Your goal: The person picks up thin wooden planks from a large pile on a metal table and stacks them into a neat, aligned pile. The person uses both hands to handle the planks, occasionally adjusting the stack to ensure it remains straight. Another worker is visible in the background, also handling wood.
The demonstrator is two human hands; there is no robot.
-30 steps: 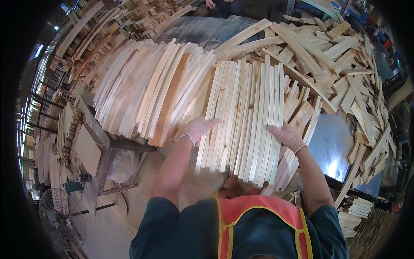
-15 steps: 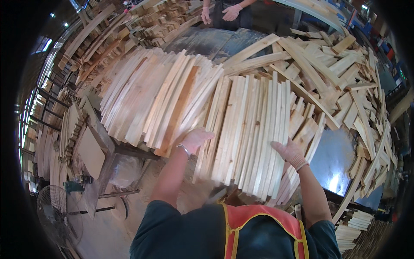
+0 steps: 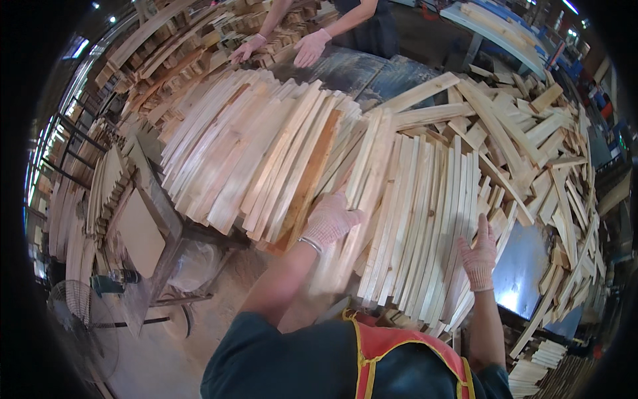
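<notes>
A bundle of pale wooden slats (image 3: pixel 415 213) lies side by side on the bench in front of me, leaning left toward a larger row of slats (image 3: pixel 252 146). My left hand (image 3: pixel 330 221), in a pink knit glove, lies on the bundle's left edge with its fingers curled over the slats. The gloved fingers of my right hand (image 3: pixel 480 256) point up, pressed flat against the bundle's right edge. Between them the two hands hold the bundle.
A loose heap of short boards (image 3: pixel 525 126) fills the right side. Another person's gloved hands (image 3: pixel 311 46) rest on the far end of the bench. Bare metal tabletop (image 3: pixel 522 266) shows at right. A floor fan (image 3: pixel 80 326) stands low left beside stacked wood (image 3: pixel 106 193).
The bundle has swung left against the larger row, and its near end has come closer to me. My right hand slid down its right edge. The other person's hands have come into view.
</notes>
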